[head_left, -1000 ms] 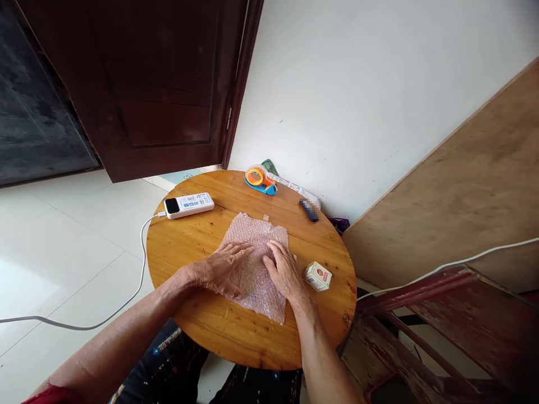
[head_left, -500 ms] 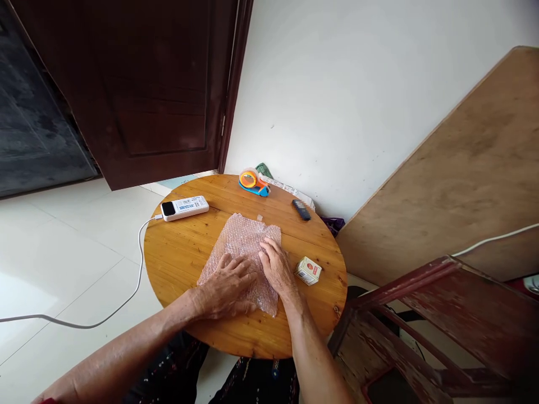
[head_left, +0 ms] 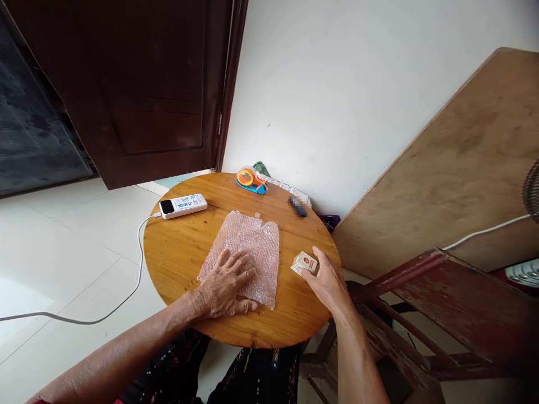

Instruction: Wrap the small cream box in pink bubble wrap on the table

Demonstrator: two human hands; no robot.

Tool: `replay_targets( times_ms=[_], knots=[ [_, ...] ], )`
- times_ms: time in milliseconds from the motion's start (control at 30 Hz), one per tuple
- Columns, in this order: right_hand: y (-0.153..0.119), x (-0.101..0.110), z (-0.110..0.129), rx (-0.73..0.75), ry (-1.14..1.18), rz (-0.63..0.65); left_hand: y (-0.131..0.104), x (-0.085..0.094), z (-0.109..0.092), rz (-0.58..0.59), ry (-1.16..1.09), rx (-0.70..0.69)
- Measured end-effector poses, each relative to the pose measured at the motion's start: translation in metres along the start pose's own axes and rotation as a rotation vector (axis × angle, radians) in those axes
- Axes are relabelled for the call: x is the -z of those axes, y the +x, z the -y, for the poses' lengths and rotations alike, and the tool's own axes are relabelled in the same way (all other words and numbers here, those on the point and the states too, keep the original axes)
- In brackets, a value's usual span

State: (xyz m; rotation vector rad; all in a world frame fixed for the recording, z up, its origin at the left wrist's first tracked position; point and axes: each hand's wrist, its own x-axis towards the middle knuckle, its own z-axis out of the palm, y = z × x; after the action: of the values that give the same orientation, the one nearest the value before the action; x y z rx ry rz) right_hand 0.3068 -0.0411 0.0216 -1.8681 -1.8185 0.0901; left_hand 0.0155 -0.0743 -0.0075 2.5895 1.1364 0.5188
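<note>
A sheet or pouch of pinkish, clear bubble wrap (head_left: 256, 241) lies flat on the round wooden table (head_left: 177, 252). My left hand (head_left: 229, 283) rests on its lower left part, palm down with the fingers spread. To the right, my right hand (head_left: 326, 280) is at a small cream-coloured carton (head_left: 304, 261) with a red mark. Its thumb overlaps the carton's near side, and the index finger reaches past the far right corner with a gap showing. Whether the thumb touches the carton is hard to tell.
An orange and blue tape dispenser (head_left: 251, 179) stands at the table's back edge. A dark, blurred-out item (head_left: 297, 206) lies right of it. At the left is a white device (head_left: 183, 206) with a cable. A worn reddish wooden chair (head_left: 455, 303) stands at the right.
My right hand has left the bubble wrap and moved right to the small carton, its fingers spreading around it. My left hand stays on the wrap. The view has shifted slightly.
</note>
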Motion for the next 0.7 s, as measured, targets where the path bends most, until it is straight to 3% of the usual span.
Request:
replay_targets(
  times_ms=[133,267,367,500,700],
  knots=[
    [-0.004,-0.004,-0.005,-0.098,0.110,0.039,-0.001,0.003,-0.002,-0.053,-0.016,0.009],
    [-0.006,0.007,0.037,-0.026,0.307,-0.035,0.001,0.008,0.000,-0.199,-0.030,0.124],
    [-0.006,0.009,0.076,0.122,0.439,0.008,0.003,0.009,0.007,-0.294,0.010,0.306],
    [-0.001,-0.017,0.107,0.208,0.479,0.127,0.005,0.005,0.011,-0.254,0.044,0.420],
    [0.001,-0.067,0.097,0.253,0.468,0.284,0.006,0.006,0.009,-0.228,0.063,0.413]
  ],
)
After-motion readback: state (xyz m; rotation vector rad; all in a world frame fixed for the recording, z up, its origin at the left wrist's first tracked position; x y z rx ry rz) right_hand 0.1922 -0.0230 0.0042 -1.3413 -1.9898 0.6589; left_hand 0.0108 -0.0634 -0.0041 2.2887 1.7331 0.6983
